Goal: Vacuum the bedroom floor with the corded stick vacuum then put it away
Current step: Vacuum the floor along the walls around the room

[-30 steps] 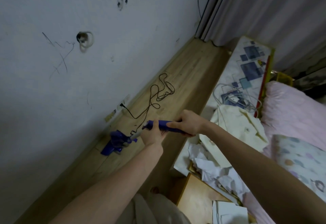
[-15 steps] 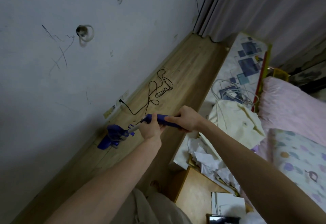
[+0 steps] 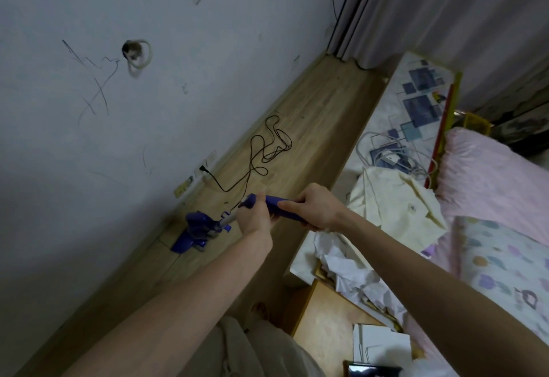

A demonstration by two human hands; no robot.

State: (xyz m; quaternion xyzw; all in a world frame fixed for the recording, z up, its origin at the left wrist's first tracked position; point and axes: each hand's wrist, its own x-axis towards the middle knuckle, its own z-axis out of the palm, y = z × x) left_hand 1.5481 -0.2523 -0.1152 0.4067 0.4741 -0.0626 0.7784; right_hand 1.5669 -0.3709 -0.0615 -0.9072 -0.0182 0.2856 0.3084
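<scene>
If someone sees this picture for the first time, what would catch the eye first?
Most likely the blue stick vacuum on the wooden floor beside the wall, with the left hand and right hand both gripping its handle. Next, the black cord lying in loose loops beyond it, and the scribbled wall with a hole.

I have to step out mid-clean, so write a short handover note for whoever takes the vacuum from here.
Left hand and right hand both grip the purple vacuum handle.
Vacuum head sits on the wood floor strip by the wall.
Black cord lies looped ahead, plugged into the wall outlet.
Done: cannot tell how much floor is covered.
Left: finish the floor, unplug, put the vacuum away.
</scene>
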